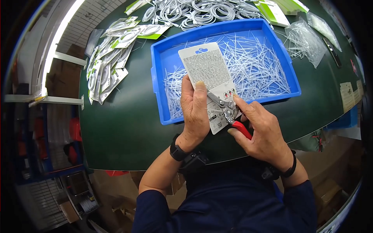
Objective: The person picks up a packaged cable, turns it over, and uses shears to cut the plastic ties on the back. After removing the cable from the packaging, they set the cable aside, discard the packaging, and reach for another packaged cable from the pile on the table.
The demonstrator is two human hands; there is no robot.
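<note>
My left hand [194, 114] is closed on a white backing card [206, 66], its thumb lying on the printed face. The card has a hanging hole at its top and is held tilted over the near edge of a blue tray [168, 56]. Red-handled pruning shears [241, 128] with a coil spring are gripped in my right hand [266, 132]. Their metal blades lie against the card's lower half, close to my left thumb. Whether the blades have anything between them cannot be seen. Many thin white cable ties [252, 64] lie loose in the tray.
Carded cables [112, 66] are heaped at the left of the green table [116, 136]. Coiled grey-white cables [194, 13] lie along the back. At the right are a clear plastic bag [309, 42], more ties and a dark knife-like tool [332, 52].
</note>
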